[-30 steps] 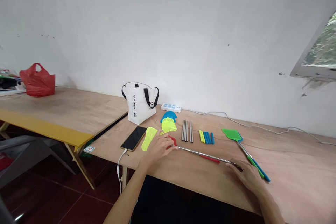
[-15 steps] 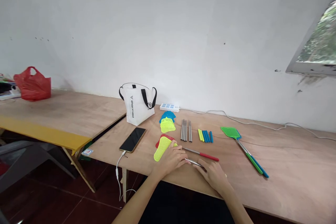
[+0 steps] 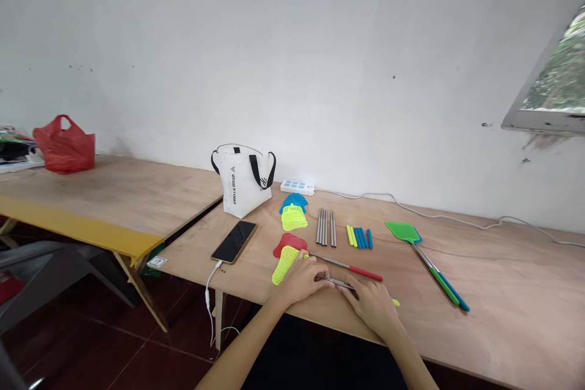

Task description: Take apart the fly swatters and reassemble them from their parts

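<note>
My left hand (image 3: 304, 280) is closed round the neck of a yellow mesh swatter head (image 3: 283, 263) near the table's front edge. A thin metal rod (image 3: 336, 282) runs from it into my right hand (image 3: 372, 304), which is closed over the rod. A yellow handle tip (image 3: 395, 303) pokes out beyond that hand. Just behind lies a red swatter: its head (image 3: 287, 242) sits partly under the yellow one, and its rod ends in a red handle (image 3: 365, 273).
Further back lie stacked yellow and blue mesh heads (image 3: 294, 214), loose metal rods (image 3: 325, 227), coloured handles (image 3: 359, 237) and a green swatter (image 3: 404, 233). A phone on a cable (image 3: 234, 241), a white bag (image 3: 244, 180) and a power strip (image 3: 297, 186) are to the left. A red bag (image 3: 66, 145) sits on the neighbouring table.
My hands left the red swatter and came together at the front edge on the yellow head and a rod. In the last half second they barely moved, and the yellow handle tip came into view.
</note>
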`<state>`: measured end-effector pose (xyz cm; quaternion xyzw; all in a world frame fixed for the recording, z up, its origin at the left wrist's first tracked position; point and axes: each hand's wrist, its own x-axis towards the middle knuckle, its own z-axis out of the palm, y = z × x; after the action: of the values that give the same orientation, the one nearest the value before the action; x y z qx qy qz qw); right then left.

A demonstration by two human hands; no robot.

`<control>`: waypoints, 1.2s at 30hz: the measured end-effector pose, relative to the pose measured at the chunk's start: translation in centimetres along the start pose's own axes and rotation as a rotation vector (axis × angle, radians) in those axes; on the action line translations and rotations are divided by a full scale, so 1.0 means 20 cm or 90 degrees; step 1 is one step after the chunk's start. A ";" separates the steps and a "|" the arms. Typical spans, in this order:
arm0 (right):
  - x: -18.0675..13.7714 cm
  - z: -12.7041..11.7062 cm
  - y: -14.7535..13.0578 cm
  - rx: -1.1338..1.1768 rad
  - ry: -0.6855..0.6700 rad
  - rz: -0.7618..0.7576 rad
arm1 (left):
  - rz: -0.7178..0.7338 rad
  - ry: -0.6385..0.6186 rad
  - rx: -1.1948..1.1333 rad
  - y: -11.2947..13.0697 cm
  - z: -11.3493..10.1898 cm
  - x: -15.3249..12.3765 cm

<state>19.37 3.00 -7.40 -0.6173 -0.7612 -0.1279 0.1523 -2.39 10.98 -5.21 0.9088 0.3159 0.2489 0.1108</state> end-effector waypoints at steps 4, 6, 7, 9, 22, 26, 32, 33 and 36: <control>0.00 0.00 0.00 0.002 0.003 -0.009 | 0.005 0.002 -0.006 0.00 -0.01 0.00; 0.00 0.00 0.00 0.001 -0.001 -0.005 | 0.009 0.001 -0.012 0.00 0.00 0.00; 0.00 0.00 0.00 0.002 0.000 -0.003 | 0.007 0.001 -0.012 0.00 0.00 0.00; 0.00 0.00 0.00 0.004 0.007 -0.001 | 0.002 -0.003 -0.008 0.00 0.00 0.00; 0.00 0.01 0.00 0.000 0.033 -0.013 | -0.002 0.004 -0.004 0.00 0.00 0.00; 0.00 -0.01 0.00 0.011 0.035 -0.041 | 0.000 0.006 -0.015 0.00 0.00 0.00; -0.01 0.00 0.01 0.003 0.050 -0.055 | -0.009 -0.005 -0.028 0.01 0.00 0.00; -0.01 0.00 0.01 0.009 0.062 -0.055 | -0.011 -0.006 -0.026 0.01 -0.01 0.00; -0.01 0.00 0.01 0.049 0.090 -0.061 | -0.015 -0.017 -0.029 0.01 -0.01 0.00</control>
<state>19.65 2.95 -7.52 -0.5632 -0.7817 -0.1490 0.2225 -2.31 10.81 -5.00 0.9056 0.3190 0.2425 0.1388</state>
